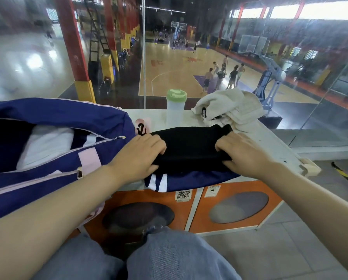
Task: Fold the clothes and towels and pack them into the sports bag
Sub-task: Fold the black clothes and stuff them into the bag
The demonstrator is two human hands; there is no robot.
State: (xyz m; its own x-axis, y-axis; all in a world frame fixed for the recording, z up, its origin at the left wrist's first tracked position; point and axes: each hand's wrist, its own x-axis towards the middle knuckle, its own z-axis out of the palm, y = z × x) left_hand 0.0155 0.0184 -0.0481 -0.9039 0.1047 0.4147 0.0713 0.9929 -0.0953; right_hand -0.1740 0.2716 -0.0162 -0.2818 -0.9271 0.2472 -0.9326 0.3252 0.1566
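Black clothing (pixel 191 146), folded into a thick bundle, is held on the white ledge (pixel 270 142) between both hands. It is gripped at its left edge by the left hand (pixel 142 156), whose fingers are curled over the fabric, and at its right edge by the right hand (pixel 243 154), with the fingers bent over the top and the thumb tucked against the near side. A navy garment with white stripes (pixel 189 180) is lain beneath the bundle and hangs slightly over the ledge's front. The sports bag (pixel 54 118), navy with pink trim, is placed just left of the bundle with its top zip opened, and a white folded item (pixel 48 144) is seen inside. A crumpled cream towel (pixel 229 108) is piled behind the bundle, touching its far right corner, and a clear bottle with a green lid (pixel 176 110) is stood beside the towel.
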